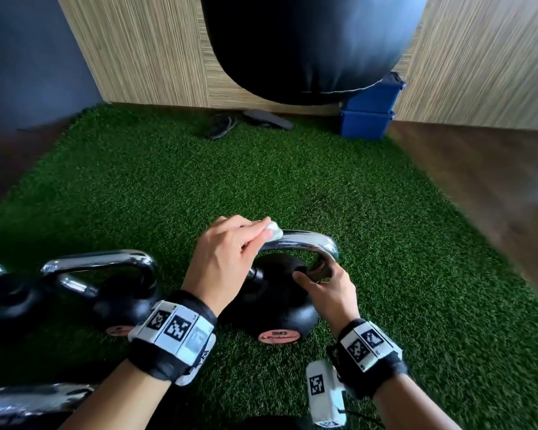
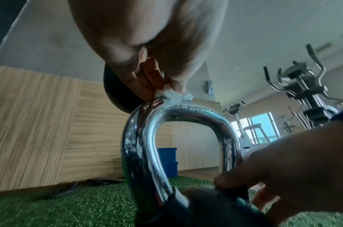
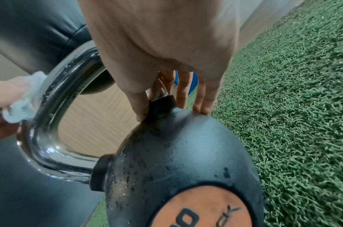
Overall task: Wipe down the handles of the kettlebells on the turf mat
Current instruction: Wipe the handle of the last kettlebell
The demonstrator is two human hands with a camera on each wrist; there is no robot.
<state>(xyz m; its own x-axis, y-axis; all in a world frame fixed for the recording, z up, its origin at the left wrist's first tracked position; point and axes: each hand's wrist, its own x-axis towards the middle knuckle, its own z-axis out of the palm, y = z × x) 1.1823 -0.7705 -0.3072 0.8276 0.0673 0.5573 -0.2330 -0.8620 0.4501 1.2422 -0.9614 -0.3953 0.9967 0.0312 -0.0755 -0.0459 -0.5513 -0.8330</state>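
Note:
A black kettlebell (image 1: 274, 305) with a chrome handle (image 1: 311, 242) stands on the green turf mat (image 1: 292, 181). My left hand (image 1: 261, 237) pinches a crumpled white wipe (image 1: 274, 233) and holds it against the top left of the handle. In the left wrist view the wipe (image 2: 174, 96) touches the handle (image 2: 186, 112), which carries small droplets. My right hand (image 1: 311, 277) grips the foot of the handle's right leg, thumb on one side and fingers on the other. In the right wrist view its fingertips (image 3: 201, 109) rest on the kettlebell's body (image 3: 176, 153).
More chrome-handled kettlebells stand at the left (image 1: 115, 290) and far left (image 1: 0, 296), and another handle (image 1: 28, 398) shows at the bottom left. A black punching bag (image 1: 308, 41) hangs ahead, with stacked blue bins (image 1: 367, 116) and dark slippers (image 1: 249, 122) by the wooden wall.

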